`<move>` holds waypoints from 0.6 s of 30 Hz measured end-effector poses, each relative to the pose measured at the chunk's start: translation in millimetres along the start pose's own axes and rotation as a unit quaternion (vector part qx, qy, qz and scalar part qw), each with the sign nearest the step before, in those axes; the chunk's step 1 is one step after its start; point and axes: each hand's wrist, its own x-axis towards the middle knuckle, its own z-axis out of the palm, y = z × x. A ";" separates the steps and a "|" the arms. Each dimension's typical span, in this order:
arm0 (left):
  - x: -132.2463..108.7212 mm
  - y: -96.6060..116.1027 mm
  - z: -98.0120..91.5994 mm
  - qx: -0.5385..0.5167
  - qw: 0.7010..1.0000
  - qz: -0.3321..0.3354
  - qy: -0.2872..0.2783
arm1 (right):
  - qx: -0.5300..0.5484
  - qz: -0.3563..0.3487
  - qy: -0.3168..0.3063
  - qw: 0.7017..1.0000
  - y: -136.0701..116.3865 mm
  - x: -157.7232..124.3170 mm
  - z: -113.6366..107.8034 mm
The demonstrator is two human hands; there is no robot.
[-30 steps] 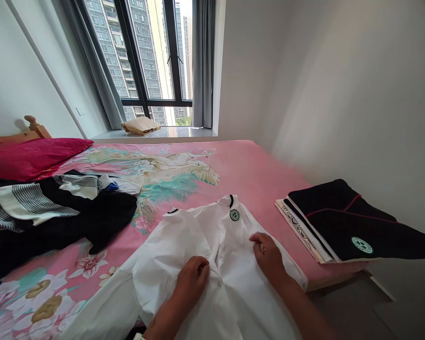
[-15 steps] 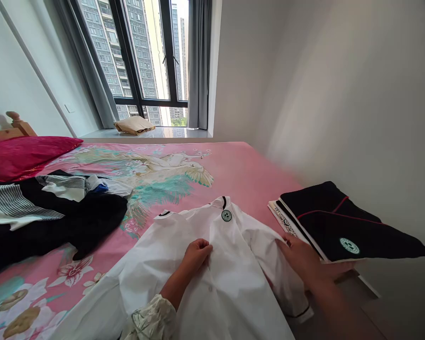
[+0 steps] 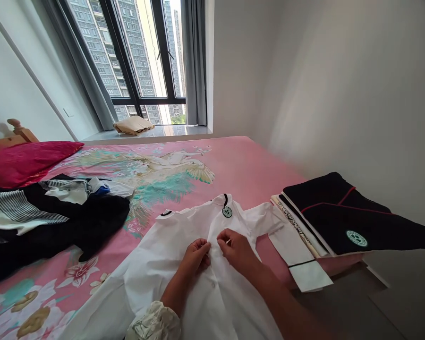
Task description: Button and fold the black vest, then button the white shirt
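Observation:
A white shirt [image 3: 173, 278] with dark collar trim and a round green badge lies front up on the bed. My left hand [image 3: 193, 259] pinches the edge of its button placket at chest height. Just to the right, my right hand [image 3: 239, 250] is closed, thumb and fingertips together at the other side of the placket; the bit of cloth between them is mostly hidden. Below the hands a small button shows on the placket. The shirt's right-hand sleeve [image 3: 292, 245] stretches toward the bed's edge, its cuff hanging over.
Folded black clothes with red piping [image 3: 326, 212] top a stack at the right edge. Black and striped clothes [image 3: 92, 222] lie loose at left, by a red pillow [image 3: 31, 160]. Pink floral bedding [image 3: 233, 160] covers the bed. A beige folded item [image 3: 132, 125] rests on the windowsill.
My right hand has let go of the sleeve and moved left to the placket beside my left hand. The sleeve now lies straighter, out to the right. My left hand keeps its pinch.

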 end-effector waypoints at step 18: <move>-13.2 19.0 -17.2 0.419 0.889 0.183 -0.027 | 0.120 0.123 0.046 0.984 69.7 -6.2 63.8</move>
